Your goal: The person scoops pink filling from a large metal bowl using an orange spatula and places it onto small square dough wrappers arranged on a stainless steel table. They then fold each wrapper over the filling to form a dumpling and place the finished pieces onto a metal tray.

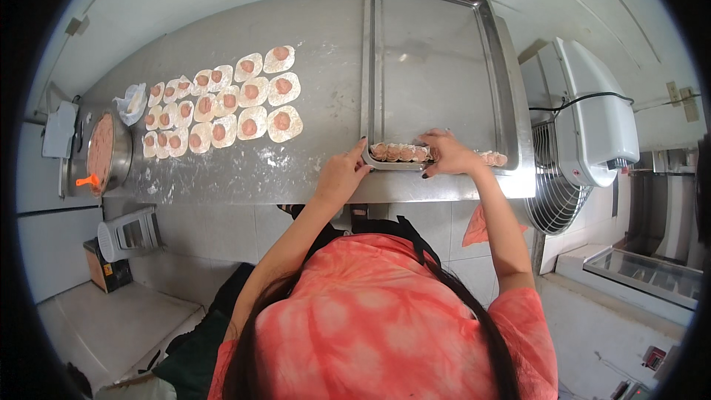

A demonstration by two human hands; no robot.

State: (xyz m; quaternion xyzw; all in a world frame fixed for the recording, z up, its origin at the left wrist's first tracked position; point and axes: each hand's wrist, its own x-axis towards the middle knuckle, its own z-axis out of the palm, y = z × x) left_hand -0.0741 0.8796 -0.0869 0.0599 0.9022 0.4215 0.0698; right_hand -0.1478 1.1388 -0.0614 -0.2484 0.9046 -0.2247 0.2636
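Observation:
A large metal tray (503, 67) lies on the right part of the steel table. Along its near inner edge stands a row of filled dumplings (400, 152), packed side by side. My left hand (344, 175) rests against the tray's near left corner, with index finger and thumb spread. Over the row bends my right hand (453, 154), its fingers on the far side and its thumb on the near side, around a dumpling partly hidden by the hand. More dumplings (492, 158) show to the right of my wrist.
Several flat wrappers (284, 124) topped with pink meat filling lie in rows on the floured table (326, 37). At far left is a metal bowl (121, 150) of filling with an orange-handled utensil (87, 180). A white plastic bag (132, 104) sits beside it. A white machine (600, 111) stands at right.

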